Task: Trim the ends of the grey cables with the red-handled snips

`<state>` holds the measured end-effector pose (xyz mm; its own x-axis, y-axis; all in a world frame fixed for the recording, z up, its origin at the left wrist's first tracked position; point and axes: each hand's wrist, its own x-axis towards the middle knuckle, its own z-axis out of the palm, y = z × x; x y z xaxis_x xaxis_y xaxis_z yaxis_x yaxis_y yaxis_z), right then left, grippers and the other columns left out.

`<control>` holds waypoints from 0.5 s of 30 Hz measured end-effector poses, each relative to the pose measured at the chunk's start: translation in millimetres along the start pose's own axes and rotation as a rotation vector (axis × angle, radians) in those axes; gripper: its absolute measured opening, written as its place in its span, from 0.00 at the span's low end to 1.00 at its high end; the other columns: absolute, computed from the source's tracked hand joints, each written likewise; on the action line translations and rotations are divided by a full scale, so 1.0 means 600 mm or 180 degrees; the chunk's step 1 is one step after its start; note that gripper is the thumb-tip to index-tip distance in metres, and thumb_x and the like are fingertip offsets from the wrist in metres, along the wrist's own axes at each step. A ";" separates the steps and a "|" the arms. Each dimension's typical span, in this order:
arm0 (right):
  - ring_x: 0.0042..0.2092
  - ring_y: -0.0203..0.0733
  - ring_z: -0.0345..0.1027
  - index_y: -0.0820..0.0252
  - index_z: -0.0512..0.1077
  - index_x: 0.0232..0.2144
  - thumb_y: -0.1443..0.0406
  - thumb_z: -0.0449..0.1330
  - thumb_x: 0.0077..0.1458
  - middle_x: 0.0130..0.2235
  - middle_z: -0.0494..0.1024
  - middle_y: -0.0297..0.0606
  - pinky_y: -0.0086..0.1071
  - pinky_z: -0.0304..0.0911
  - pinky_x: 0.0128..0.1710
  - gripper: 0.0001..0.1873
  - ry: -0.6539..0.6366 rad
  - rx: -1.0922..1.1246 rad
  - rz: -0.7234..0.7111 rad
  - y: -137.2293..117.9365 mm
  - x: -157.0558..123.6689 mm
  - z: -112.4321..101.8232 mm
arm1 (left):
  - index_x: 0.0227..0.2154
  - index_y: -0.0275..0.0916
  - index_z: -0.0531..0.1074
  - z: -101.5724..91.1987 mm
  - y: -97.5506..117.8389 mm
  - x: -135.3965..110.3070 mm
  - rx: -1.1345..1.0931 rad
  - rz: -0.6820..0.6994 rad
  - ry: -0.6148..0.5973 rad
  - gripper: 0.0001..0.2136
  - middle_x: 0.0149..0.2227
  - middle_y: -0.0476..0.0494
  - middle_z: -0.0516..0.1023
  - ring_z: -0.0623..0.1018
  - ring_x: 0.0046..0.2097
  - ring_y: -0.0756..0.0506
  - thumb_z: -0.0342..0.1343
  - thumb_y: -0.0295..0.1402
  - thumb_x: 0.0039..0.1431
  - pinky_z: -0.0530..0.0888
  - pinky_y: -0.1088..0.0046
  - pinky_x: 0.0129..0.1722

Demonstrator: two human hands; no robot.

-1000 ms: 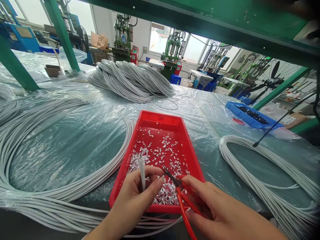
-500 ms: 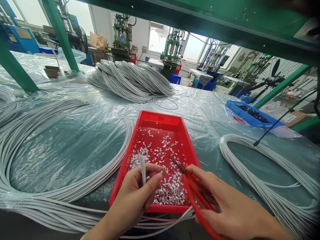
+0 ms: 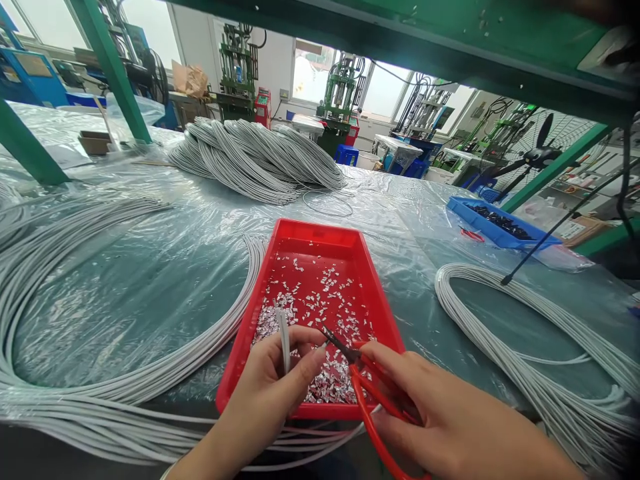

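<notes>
left hand (image 3: 280,383) nearly closed, pinching cables (image 3: 285,343) over red tray (image 3: 320,230); right hand (image 3: 425,407) wrapped round snips (image 3: 357,379), tips beside cable end; foil bits (image 3: 327,388) in tray.

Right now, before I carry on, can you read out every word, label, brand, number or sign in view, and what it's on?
No text is readable.
White label on the cardboard box, at right: too small and blurred.
Red control box at the back: panel too small to read.
Red tray, red-handled snips: no lettering visible.
</notes>
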<state>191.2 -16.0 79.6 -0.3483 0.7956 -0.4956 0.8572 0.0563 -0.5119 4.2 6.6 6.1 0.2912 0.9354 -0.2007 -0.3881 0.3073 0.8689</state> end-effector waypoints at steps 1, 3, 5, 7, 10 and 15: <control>0.42 0.44 0.62 0.60 0.55 0.56 0.53 0.50 0.55 0.43 0.67 0.45 0.37 0.59 0.41 0.30 -0.0002 -0.0042 0.0051 -0.001 -0.001 0.000 | 0.32 0.35 0.70 -0.001 0.000 0.000 0.0023 -0.0011 -0.0014 0.10 0.18 0.55 0.60 0.55 0.18 0.58 0.63 0.35 0.51 0.51 0.85 0.15; 0.40 0.44 0.62 0.59 0.57 0.55 0.53 0.50 0.54 0.41 0.68 0.44 0.36 0.58 0.40 0.29 0.0007 -0.0121 0.0081 -0.003 -0.001 -0.001 | 0.32 0.36 0.70 -0.002 0.000 0.000 0.0058 -0.0025 -0.0065 0.10 0.18 0.56 0.59 0.54 0.17 0.58 0.62 0.36 0.52 0.51 0.85 0.15; 0.38 0.43 0.62 0.59 0.57 0.54 0.52 0.49 0.55 0.39 0.68 0.43 0.35 0.58 0.38 0.28 0.0014 -0.0168 0.0049 -0.003 0.000 -0.002 | 0.32 0.36 0.70 -0.004 0.000 -0.001 0.0099 -0.0013 -0.0126 0.09 0.17 0.57 0.58 0.54 0.17 0.57 0.61 0.36 0.53 0.51 0.85 0.15; 0.36 0.42 0.61 0.58 0.58 0.52 0.53 0.48 0.56 0.37 0.68 0.42 0.34 0.57 0.35 0.25 0.0006 -0.0191 -0.0024 0.001 0.000 -0.003 | 0.33 0.36 0.69 -0.006 -0.001 -0.001 0.0181 -0.0009 -0.0174 0.09 0.17 0.57 0.58 0.53 0.17 0.57 0.60 0.36 0.54 0.51 0.84 0.15; 0.37 0.42 0.61 0.57 0.61 0.48 0.55 0.53 0.53 0.36 0.68 0.39 0.33 0.57 0.34 0.22 -0.0106 -0.0093 -0.0063 0.009 0.001 -0.003 | 0.34 0.35 0.69 -0.009 -0.002 0.001 0.0316 -0.0031 -0.0195 0.10 0.17 0.56 0.58 0.53 0.18 0.56 0.60 0.36 0.54 0.50 0.83 0.15; 0.43 0.43 0.61 0.59 0.58 0.51 0.59 0.48 0.57 0.41 0.67 0.42 0.37 0.57 0.41 0.20 -0.0087 0.0082 -0.0146 0.015 0.009 -0.006 | 0.35 0.33 0.68 -0.007 0.000 0.004 0.0268 -0.0042 -0.0229 0.12 0.16 0.57 0.56 0.53 0.17 0.56 0.59 0.37 0.54 0.49 0.81 0.15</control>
<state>198.2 -8.9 74.7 -0.3976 0.7757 -0.4901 0.8302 0.0766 -0.5522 1.3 9.6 4.0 0.3591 0.9154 -0.1821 -0.3098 0.3010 0.9019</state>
